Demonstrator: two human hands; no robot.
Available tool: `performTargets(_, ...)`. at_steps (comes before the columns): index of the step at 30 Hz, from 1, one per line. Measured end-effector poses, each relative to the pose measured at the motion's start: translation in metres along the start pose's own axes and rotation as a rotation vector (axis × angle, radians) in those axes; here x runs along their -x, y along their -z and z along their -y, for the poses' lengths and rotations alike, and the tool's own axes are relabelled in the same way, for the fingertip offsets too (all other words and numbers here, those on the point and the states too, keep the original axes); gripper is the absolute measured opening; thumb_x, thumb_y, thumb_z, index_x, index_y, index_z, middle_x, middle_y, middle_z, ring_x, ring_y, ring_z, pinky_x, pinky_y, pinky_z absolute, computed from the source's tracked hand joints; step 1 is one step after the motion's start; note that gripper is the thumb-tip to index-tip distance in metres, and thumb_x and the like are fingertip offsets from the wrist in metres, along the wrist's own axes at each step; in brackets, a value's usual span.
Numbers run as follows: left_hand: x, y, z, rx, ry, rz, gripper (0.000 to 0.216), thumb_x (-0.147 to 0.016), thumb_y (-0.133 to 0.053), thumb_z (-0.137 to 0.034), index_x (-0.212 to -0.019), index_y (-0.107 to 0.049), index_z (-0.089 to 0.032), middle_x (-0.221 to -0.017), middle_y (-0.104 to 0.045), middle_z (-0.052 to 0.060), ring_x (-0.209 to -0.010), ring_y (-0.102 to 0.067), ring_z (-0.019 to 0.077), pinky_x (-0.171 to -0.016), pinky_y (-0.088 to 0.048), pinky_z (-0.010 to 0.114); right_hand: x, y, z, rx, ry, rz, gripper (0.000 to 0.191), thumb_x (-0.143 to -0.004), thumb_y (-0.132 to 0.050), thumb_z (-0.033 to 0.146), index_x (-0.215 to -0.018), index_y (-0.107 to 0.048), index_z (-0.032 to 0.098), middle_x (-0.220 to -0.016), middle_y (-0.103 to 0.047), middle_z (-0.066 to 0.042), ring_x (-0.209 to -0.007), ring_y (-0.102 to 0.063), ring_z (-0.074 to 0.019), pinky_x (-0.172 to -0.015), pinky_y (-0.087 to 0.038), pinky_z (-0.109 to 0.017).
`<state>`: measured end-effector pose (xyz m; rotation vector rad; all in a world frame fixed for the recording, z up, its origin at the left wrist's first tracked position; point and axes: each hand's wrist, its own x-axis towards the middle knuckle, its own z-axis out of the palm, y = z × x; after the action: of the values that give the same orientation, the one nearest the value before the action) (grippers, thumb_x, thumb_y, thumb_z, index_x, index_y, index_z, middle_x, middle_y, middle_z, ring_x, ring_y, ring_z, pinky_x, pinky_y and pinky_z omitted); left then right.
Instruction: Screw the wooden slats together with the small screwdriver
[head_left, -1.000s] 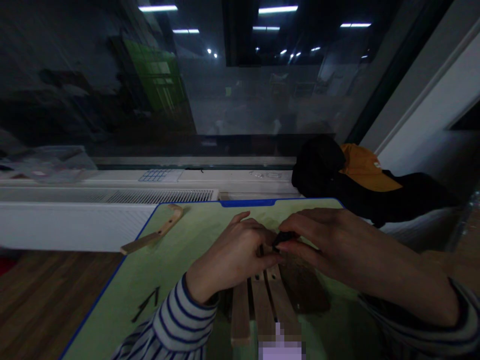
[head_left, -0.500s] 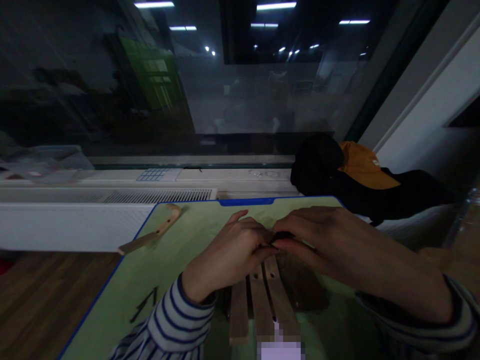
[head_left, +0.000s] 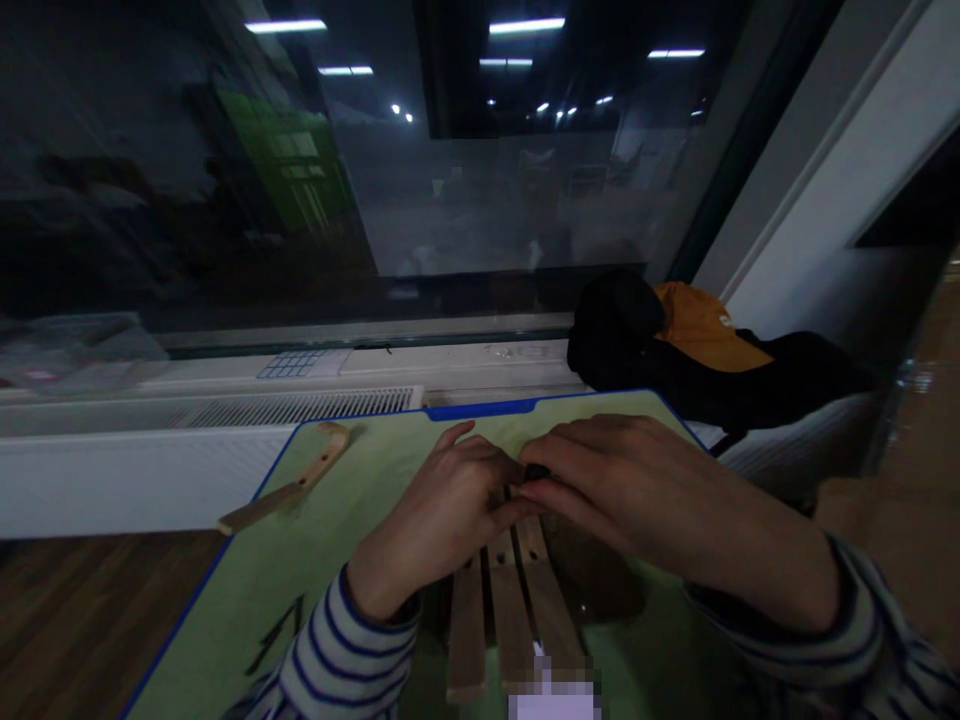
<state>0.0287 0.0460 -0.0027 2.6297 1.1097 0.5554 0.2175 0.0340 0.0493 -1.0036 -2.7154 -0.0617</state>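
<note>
Three wooden slats with holes [head_left: 514, 610] lie side by side, pointing toward me. My left hand [head_left: 442, 515] is closed over their far end, thumb and curled fingers pressed on the wood; its little finger sticks out. Beside it my right hand [head_left: 626, 485] pinches a small black piece [head_left: 536, 471] between thumb and fingers, right at the slats' far end. The fingertips hide exactly how that piece meets the wood. To the right of the slats, under my right hand, is a dark brown, slightly shiny object [head_left: 607, 590] whose kind I cannot make out.
One curved wooden piece with holes [head_left: 322, 462] rests at the left edge of the green, blue-rimmed table [head_left: 390, 450]. Thin black strips [head_left: 276, 632] lie near my left sleeve. Behind are a radiator [head_left: 300, 410], a window sill, and an orange cap [head_left: 709, 330] on dark cloth.
The whole view has shifted slightly, so everything sits a little further left. The black piece in my right fingers shows more plainly; both hands keep their hold at the slats' far end.
</note>
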Motion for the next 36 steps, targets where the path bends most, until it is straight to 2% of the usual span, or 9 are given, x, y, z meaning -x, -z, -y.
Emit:
performTargets(2, 0.0006, -0.0008, 0.0013, 0.006, 0.004, 0.003, 0.012, -0.084, -0.062, -0.031, -0.079, -0.064, -0.02, -0.082, -0.068, 0.0, -0.088, -0.062, 0.0192, -0.104, -0.026, 0.049, 0.0, 0.0017, 0.0003, 0.0, 0.0, 0.002, 0.026, -0.09, -0.05, 0.03, -0.114, -0.054, 0.021, -0.09, -0.067, -0.003, -0.079, -0.063, -0.0225, -0.067, -0.047, -0.036)
performTargets(4, 0.0013, -0.001, 0.0021, 0.009, -0.001, 0.012, 0.011, -0.085, -0.062, -0.029, -0.079, -0.064, -0.021, -0.084, -0.069, -0.001, -0.088, -0.062, 0.0185, -0.105, -0.024, 0.048, 0.0012, 0.0042, -0.0002, -0.021, 0.008, 0.026, 0.028, -0.091, -0.048, 0.028, -0.118, -0.051, 0.024, -0.092, -0.066, -0.002, -0.082, -0.063, -0.0215, -0.069, -0.046, -0.035)
performTargets(8, 0.0025, -0.0001, 0.0025, 0.013, -0.027, 0.036, 0.009, -0.087, -0.059, -0.028, -0.085, -0.065, -0.022, -0.089, -0.069, 0.0, -0.09, -0.061, 0.018, -0.105, -0.023, 0.047, 0.0032, 0.0071, -0.0013, -0.035, -0.009, 0.082, 0.014, -0.091, -0.048, 0.026, -0.1, -0.057, 0.022, -0.089, -0.066, -0.001, -0.08, -0.062, -0.0202, -0.067, -0.044, -0.033)
performTargets(11, 0.0033, 0.0004, 0.0023, 0.027, -0.03, 0.058, 0.01, -0.089, -0.056, -0.027, -0.092, -0.064, -0.023, -0.096, -0.069, 0.001, -0.096, -0.06, 0.0188, -0.107, -0.021, 0.047, 0.0023, 0.0061, -0.001, -0.002, -0.027, 0.073, 0.013, -0.092, -0.047, 0.029, -0.094, -0.056, 0.02, -0.081, -0.065, -0.002, -0.073, -0.061, -0.0201, -0.063, -0.042, -0.033)
performTargets(18, 0.0032, 0.0004, 0.0019, 0.048, -0.015, 0.098, 0.014, -0.092, -0.049, -0.023, -0.091, -0.063, -0.022, -0.088, -0.066, 0.0, -0.099, -0.058, 0.0186, -0.108, -0.02, 0.045, -0.0004, 0.0031, -0.0011, 0.069, -0.015, 0.017, 0.014, -0.091, -0.048, 0.032, -0.091, -0.055, 0.02, -0.07, -0.061, 0.0, -0.064, -0.059, -0.0192, -0.057, -0.035, -0.031)
performTargets(22, 0.0012, -0.0022, 0.0018, 0.028, 0.005, 0.079, 0.011, -0.087, -0.058, -0.031, -0.087, -0.064, -0.022, -0.085, -0.067, 0.0, -0.091, -0.06, 0.0194, -0.105, -0.024, 0.046, 0.0006, 0.0009, -0.0018, 0.079, 0.002, -0.022, 0.017, -0.091, -0.047, 0.032, -0.094, -0.056, 0.018, -0.07, -0.062, -0.001, -0.063, -0.057, -0.0173, -0.056, -0.034, -0.03)
performTargets(27, -0.0003, -0.0063, 0.0051, 0.001, 0.024, 0.017, 0.012, -0.085, -0.061, -0.028, -0.078, -0.064, -0.019, -0.078, -0.068, 0.0, -0.083, -0.061, 0.0192, -0.101, -0.03, 0.045, 0.0011, 0.0002, -0.0005, 0.03, -0.008, -0.032, 0.02, -0.091, -0.048, 0.032, -0.101, -0.056, 0.017, -0.08, -0.065, -0.004, -0.069, -0.058, -0.0168, -0.062, -0.038, -0.029)
performTargets(32, 0.0029, -0.006, 0.0092, 0.025, -0.016, 0.014, 0.01, -0.087, -0.059, -0.026, -0.081, -0.065, -0.022, -0.079, -0.068, -0.002, -0.088, -0.061, 0.0193, -0.101, -0.028, 0.046, 0.0011, 0.0019, -0.0006, -0.105, 0.018, 0.037, 0.022, -0.093, -0.044, 0.024, -0.111, -0.054, 0.02, -0.101, -0.064, -0.003, -0.09, -0.059, -0.0179, -0.078, -0.042, -0.032)
performTargets(36, 0.005, -0.0043, 0.0097, 0.017, -0.042, 0.045, 0.01, -0.089, -0.056, -0.027, -0.086, -0.065, -0.024, -0.087, -0.068, -0.003, -0.093, -0.061, 0.0187, -0.105, -0.022, 0.047, 0.0012, 0.0029, -0.0019, -0.085, 0.015, 0.036, 0.017, -0.092, -0.044, 0.021, -0.1, -0.059, 0.018, -0.094, -0.064, -0.003, -0.086, -0.059, -0.0175, -0.076, -0.043, -0.032)
